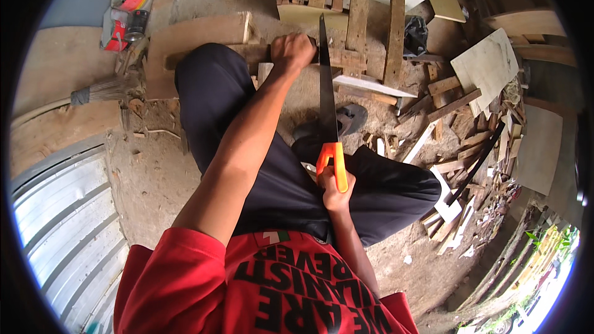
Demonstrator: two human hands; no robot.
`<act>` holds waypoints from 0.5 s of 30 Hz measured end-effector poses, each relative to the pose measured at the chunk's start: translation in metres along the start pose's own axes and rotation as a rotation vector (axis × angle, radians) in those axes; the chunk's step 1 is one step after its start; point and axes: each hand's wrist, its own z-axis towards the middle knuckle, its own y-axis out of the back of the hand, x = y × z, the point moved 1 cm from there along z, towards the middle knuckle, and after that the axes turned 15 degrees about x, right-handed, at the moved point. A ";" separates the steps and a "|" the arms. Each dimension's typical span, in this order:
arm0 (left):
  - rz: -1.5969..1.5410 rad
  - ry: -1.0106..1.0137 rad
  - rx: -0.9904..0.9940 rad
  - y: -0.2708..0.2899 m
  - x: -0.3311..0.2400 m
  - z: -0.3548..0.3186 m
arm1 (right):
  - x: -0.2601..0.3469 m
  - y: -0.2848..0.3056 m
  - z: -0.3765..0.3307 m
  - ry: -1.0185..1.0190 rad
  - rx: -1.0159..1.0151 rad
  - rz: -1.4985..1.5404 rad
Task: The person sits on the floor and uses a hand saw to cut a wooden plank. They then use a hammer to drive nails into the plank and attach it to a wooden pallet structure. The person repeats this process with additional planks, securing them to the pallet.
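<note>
Both hands are busy: your left hand [291, 51] clamps down on the long brown wooden batten [260, 54] at twelve o'clock, fingers curled over it, while your right hand [334, 188] is wrapped tight round the orange-handled dark-bladed handsaw [328, 102]. Blade sits on the batten beside your knuckles; I judge the cut barely begun, piece unsevered.

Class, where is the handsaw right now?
The handsaw is at centre, its orange handle in the right hand, blade across the wood strip under the left hand.
</note>
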 end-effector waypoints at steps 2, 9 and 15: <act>-0.036 -0.041 -0.153 -0.014 0.009 0.002 | 0.008 0.002 0.015 0.024 0.027 -0.010; -0.031 -0.108 -0.304 -0.017 0.009 0.013 | 0.011 -0.009 0.152 0.015 -0.045 0.218; -0.056 -0.076 -0.229 -0.010 0.007 0.007 | -0.022 -0.001 0.057 0.086 0.015 -0.066</act>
